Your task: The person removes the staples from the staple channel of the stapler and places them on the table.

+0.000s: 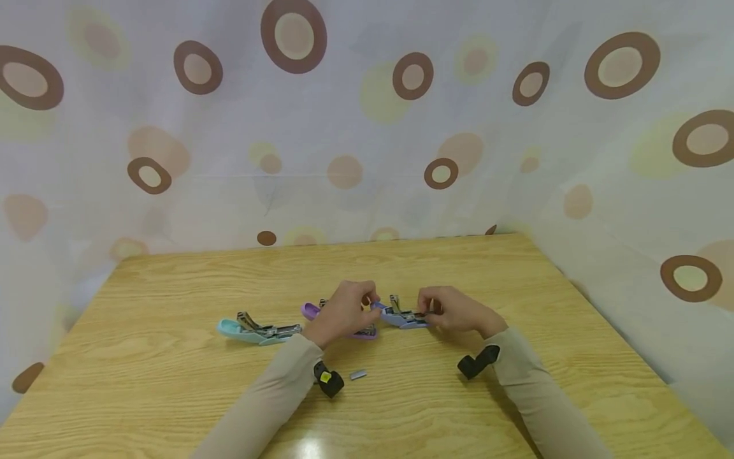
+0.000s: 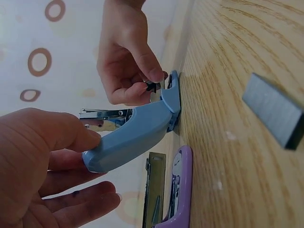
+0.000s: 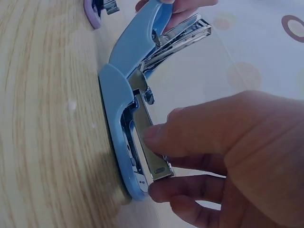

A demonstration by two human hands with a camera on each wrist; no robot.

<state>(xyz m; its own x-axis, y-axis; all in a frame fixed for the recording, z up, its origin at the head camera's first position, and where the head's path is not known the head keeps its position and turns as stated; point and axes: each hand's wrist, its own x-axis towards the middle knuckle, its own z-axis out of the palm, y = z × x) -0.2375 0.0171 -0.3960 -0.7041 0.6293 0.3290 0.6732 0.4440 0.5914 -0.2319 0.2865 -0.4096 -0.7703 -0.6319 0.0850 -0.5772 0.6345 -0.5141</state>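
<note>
A light blue stapler (image 1: 394,318) lies unfolded on the table, its top cover swung back and its metal parts exposed. My left hand (image 1: 343,313) pinches the end of that cover between thumb and fingers; the left wrist view shows the blue cover (image 2: 135,137) closely. At the other end, my right hand (image 1: 459,311) has its thumb on the metal staple channel (image 3: 149,126), with fingers curled at its tip, just above the blue base. Partly behind my left arm is a purple stapler (image 1: 310,311), also opened out.
Left of the purple one, a mint green stapler (image 1: 231,329) lies opened. A small grey strip of staples (image 1: 358,375) rests nearer me on the wooden table (image 1: 436,408). A patterned curtain (image 1: 355,127) hangs behind the table and along its right side.
</note>
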